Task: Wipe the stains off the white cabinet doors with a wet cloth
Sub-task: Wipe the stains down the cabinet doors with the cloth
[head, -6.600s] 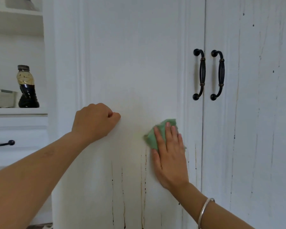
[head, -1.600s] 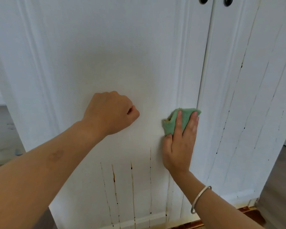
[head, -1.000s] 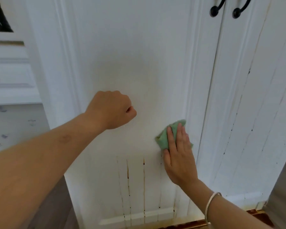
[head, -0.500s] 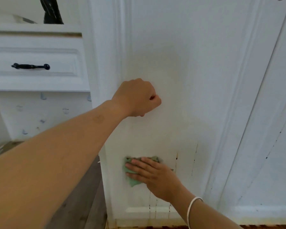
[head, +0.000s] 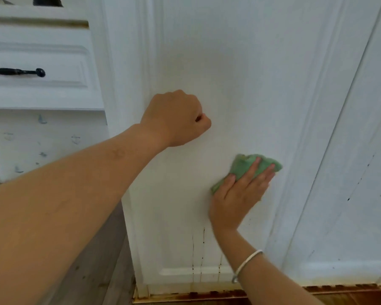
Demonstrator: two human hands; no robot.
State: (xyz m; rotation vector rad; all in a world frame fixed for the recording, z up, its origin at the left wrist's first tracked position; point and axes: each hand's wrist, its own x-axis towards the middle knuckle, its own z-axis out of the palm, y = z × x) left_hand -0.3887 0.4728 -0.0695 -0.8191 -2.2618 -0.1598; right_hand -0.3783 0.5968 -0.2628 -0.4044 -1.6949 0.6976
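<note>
The left door (head: 207, 62) fills most of the view, a white panel framed by raised moulding on both sides and a ledge near its foot. The right door (head: 350, 172) stands beside it, the seam between them running up and to the right, and thin dark specks trail down its face. Left of the doors a drawer (head: 42, 62) with a black handle (head: 17, 72) juts out above a recess, and grey floor (head: 110, 260) shows beneath it. A rusty brown strip (head: 185, 296) runs along the base under both doors. The left hand (head: 176, 119) is clenched into a fist, knuckles pressed against the middle of the left door, holding nothing; its forearm crosses the lower left of the view. The right hand (head: 238, 194) lies flat with fingers spread, pressing a green cloth (head: 244, 168) onto the lower right part of the same panel, just beside the inner moulding. The cloth bunches out above and left of the fingertips. White panel lies bare above the cloth and between the two hands. Below the right wrist, which wears a pale bracelet (head: 246, 265), dark drips (head: 204, 249) run down to the ledge.
</note>
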